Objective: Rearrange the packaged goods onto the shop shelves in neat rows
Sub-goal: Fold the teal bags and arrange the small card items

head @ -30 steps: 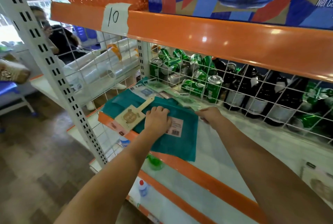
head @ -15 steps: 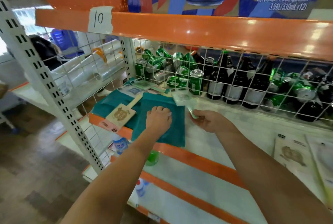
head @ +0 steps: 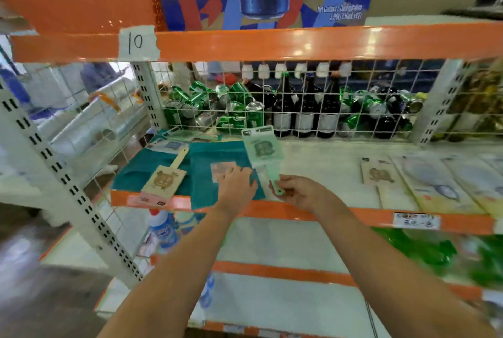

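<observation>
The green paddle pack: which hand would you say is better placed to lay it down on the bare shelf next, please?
The right hand, probably. It already pinches the green paddle pack by its handle, and bare shelf lies just beside it. The left hand rests flat on the teal cloth pack.

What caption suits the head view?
Right hand pinches pale green packaged paddle; left hand rests on teal cloth pack.
</observation>
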